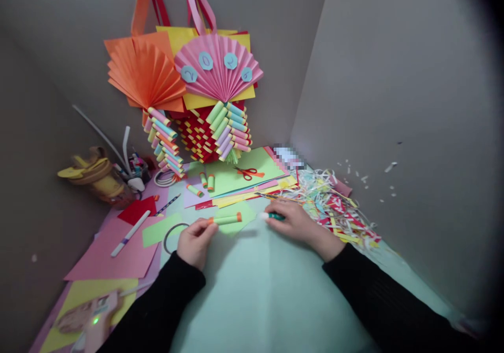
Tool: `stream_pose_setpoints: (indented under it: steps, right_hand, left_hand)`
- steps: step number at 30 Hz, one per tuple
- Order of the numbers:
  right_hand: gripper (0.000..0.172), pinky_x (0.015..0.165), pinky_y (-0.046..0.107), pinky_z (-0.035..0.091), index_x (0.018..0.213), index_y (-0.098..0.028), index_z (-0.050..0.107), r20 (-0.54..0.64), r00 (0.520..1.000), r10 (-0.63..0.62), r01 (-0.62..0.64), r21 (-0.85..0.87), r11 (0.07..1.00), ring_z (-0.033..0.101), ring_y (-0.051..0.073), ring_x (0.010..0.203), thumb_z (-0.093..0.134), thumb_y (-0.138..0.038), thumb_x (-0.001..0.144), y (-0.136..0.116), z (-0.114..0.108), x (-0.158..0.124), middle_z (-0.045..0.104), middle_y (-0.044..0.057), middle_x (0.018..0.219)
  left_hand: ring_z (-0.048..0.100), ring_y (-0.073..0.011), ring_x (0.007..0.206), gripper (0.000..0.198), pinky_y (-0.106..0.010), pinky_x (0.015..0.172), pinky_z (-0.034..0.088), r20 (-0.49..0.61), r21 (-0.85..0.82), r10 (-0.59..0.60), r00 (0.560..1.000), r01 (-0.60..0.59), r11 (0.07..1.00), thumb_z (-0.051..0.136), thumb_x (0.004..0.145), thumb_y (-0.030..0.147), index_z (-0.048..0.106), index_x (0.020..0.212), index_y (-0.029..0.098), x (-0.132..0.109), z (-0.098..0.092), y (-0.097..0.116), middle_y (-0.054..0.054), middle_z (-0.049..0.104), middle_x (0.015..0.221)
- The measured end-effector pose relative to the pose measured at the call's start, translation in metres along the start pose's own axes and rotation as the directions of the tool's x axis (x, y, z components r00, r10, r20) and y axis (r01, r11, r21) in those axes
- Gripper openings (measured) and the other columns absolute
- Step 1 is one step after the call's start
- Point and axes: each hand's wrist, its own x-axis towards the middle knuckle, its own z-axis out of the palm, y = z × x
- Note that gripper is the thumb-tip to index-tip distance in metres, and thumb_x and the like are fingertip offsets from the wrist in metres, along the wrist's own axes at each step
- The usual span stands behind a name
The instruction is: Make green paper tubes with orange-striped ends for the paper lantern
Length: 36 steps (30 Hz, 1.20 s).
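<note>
Head view: the left hand (192,242) pinches the left end of a paper roll (226,219), whose long axis runs left-right above a green scrap (241,228). Just right of the roll's free end, the right hand (293,222) grips a green stick (272,216), tip toward it.

The right hand (296,222) hides most of a green stick (276,216); a pixelated patch (289,157) is unreadable.

Paper fans (145,72) stand at the top middle. Scissors (249,173) lie on paper sheets (228,178) below them. Lower down is a paper roll (226,219), with paper scraps (338,211) to its right and a pen (129,233) to its left.
</note>
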Motion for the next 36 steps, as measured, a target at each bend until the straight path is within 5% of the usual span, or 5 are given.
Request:
stream_pose_setpoints:
  steps: [5, 12, 21, 30, 36]
  right_hand:
    - [0.009, 0.076, 0.034, 0.042, 0.085, -0.021, 0.067, 0.238, 0.969, -0.060, 0.095, -0.137, 0.986, 0.054, 0.022, 0.084, 0.062, -0.023, 0.078, -0.008, 0.015, -0.001, 0.064, 0.006, 0.079]
    - [0.010, 0.074, 0.034, 0.044, 0.085, -0.020, 0.066, -0.093, 0.986, 0.141, -0.115, 0.244, 0.963, 0.055, 0.019, 0.079, 0.058, -0.023, 0.081, -0.023, 0.018, -0.003, 0.061, 0.006, 0.081]
    - [0.021, 0.052, 0.024, 0.034, 0.064, -0.018, 0.057, 0.146, 0.823, 0.550, -0.418, 0.809, 0.412, 0.040, 0.010, 0.053, 0.066, -0.036, 0.072, -0.045, 0.043, -0.003, 0.047, -0.004, 0.058]
    - [0.016, 0.060, 0.027, 0.039, 0.067, -0.019, 0.058, -0.194, 0.869, 0.455, -0.265, 0.594, 0.759, 0.048, 0.015, 0.066, 0.060, -0.032, 0.077, -0.044, 0.050, -0.006, 0.051, 0.001, 0.070]
    - [0.014, 0.058, 0.027, 0.038, 0.067, -0.020, 0.056, -0.268, 0.890, 0.370, -0.179, 0.539, 0.823, 0.047, 0.014, 0.064, 0.058, -0.026, 0.080, -0.053, 0.047, -0.006, 0.050, 0.001, 0.069]
  left_hand:
    - [0.048, -0.0106, 0.059, 0.014, -0.023, 0.055, 0.039, 0.136, 0.061, 0.158, 0.978, -0.167, 0.984, 0.074, 0.064, 0.030, 0.068, 0.063, 0.018, -0.007, 0.006, -0.007, 0.001, 0.054, 0.063]
    - [0.053, -0.0126, 0.060, 0.005, -0.024, 0.055, 0.043, 0.189, 0.181, 0.345, 0.920, -0.378, 0.908, 0.073, 0.066, 0.024, 0.070, 0.064, 0.020, -0.012, 0.007, -0.002, -0.001, 0.055, 0.064]
    - [0.045, -0.0081, 0.049, 0.004, -0.022, 0.047, 0.038, 0.314, 0.278, 0.384, 0.868, -0.471, 0.837, 0.072, 0.067, 0.024, 0.073, 0.068, 0.020, -0.020, 0.013, 0.005, -0.001, 0.054, 0.067]
    - [0.048, -0.0111, 0.056, 0.016, -0.023, 0.053, 0.038, 0.227, 0.278, 0.140, 0.964, -0.202, 0.939, 0.068, 0.069, 0.032, 0.069, 0.064, 0.016, -0.023, 0.021, 0.003, -0.002, 0.054, 0.065]
    - [0.044, -0.0097, 0.054, 0.019, -0.022, 0.050, 0.035, 0.176, 0.280, 0.165, 0.970, -0.210, 0.937, 0.065, 0.072, 0.031, 0.064, 0.061, 0.016, -0.029, 0.022, 0.005, 0.000, 0.052, 0.064]
